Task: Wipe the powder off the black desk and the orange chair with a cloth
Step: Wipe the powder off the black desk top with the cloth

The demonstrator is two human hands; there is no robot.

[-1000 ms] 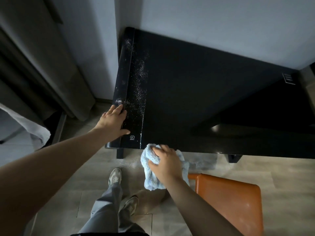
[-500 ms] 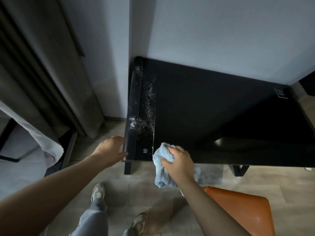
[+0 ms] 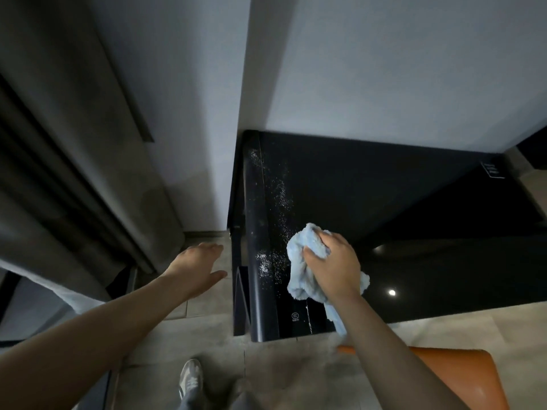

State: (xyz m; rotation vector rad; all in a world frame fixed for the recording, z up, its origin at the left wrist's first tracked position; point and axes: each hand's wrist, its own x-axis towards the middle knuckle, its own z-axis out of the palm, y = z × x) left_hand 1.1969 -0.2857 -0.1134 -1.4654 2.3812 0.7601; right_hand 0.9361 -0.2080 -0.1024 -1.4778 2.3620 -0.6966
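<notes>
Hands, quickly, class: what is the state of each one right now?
Left hand: open, fingers straight, holding nothing.
Right hand: closed, gripping the blue cloth on the black desk.

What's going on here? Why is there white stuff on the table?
Someone is cleaning the black desk. The right hand grips a light blue cloth on the desk top, right beside the white powder sprinkled along its left side. That powder is not yet wiped away. The left hand hovers open next to the desk, touching nothing. The orange chair sits at the bottom right.
</notes>
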